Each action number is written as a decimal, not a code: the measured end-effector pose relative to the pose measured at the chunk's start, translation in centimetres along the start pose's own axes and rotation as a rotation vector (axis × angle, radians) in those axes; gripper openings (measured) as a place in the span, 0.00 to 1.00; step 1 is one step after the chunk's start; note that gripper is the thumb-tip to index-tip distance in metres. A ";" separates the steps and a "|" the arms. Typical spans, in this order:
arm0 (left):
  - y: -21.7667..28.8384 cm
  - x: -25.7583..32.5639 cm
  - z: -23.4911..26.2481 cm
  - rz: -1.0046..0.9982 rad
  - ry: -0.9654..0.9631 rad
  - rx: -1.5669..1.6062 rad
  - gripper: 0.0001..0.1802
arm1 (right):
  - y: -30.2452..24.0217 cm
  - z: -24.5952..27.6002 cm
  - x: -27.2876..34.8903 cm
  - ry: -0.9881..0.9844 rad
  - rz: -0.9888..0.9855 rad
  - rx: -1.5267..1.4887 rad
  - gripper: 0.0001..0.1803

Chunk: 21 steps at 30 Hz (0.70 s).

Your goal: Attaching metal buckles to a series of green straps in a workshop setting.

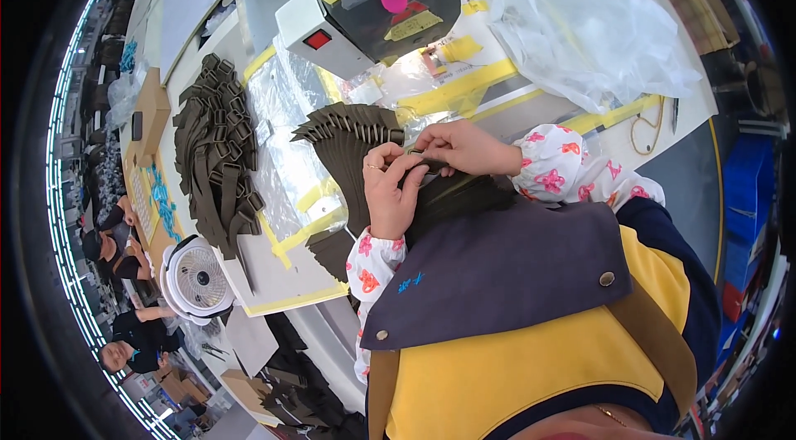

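In front of my chest, my left hand (391, 187) and my right hand (466, 148) meet, fingertips pinched together on a dark olive strap (433, 165). The strap's far end is hidden by my fingers. Close beside my left hand, a fanned row of olive straps (340, 154) lies on the table, their folded ends lined up at the top. More dark strap material (454, 201) hangs below my hands over my lap. Further left lies a heap of olive straps with metal buckles (222, 133).
A white and black machine (373, 17) with a red switch stands ahead. Clear plastic bags (593, 25) lie at the right of the table (696, 100). A white fan (199, 278) stands left, near cardboard (149, 112). Two people work at the far left.
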<state>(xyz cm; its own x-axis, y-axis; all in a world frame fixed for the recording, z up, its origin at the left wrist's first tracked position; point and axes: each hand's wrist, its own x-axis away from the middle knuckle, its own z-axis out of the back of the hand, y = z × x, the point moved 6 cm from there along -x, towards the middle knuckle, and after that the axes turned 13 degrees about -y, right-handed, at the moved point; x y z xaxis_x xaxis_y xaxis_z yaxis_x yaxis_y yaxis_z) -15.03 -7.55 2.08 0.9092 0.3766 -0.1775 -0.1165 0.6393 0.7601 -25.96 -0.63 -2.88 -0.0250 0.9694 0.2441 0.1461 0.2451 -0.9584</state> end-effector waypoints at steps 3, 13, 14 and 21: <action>1.1 0.4 0.4 -0.025 -0.021 -0.070 0.06 | -0.4 -0.7 -1.3 0.044 0.471 0.595 0.07; -2.5 3.3 1.2 0.353 -0.184 -0.071 0.05 | 3.2 -3.3 -3.6 -0.292 -0.121 -0.011 0.08; -2.7 3.3 1.2 0.340 -0.159 -0.094 0.05 | 3.2 -3.3 -3.3 -0.297 -0.123 -0.007 0.08; -4.2 3.3 0.5 0.447 -0.070 0.238 0.04 | 0.1 -3.2 -1.9 -0.217 0.075 0.308 0.06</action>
<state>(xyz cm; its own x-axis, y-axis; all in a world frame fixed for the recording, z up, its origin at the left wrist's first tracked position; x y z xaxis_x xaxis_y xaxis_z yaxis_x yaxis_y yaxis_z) -11.30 -9.31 -1.35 0.8171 0.5272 0.2334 -0.4131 0.2531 0.8748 -22.69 -2.47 -3.00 -0.2390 0.9566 0.1666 -0.1479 0.1337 -0.9799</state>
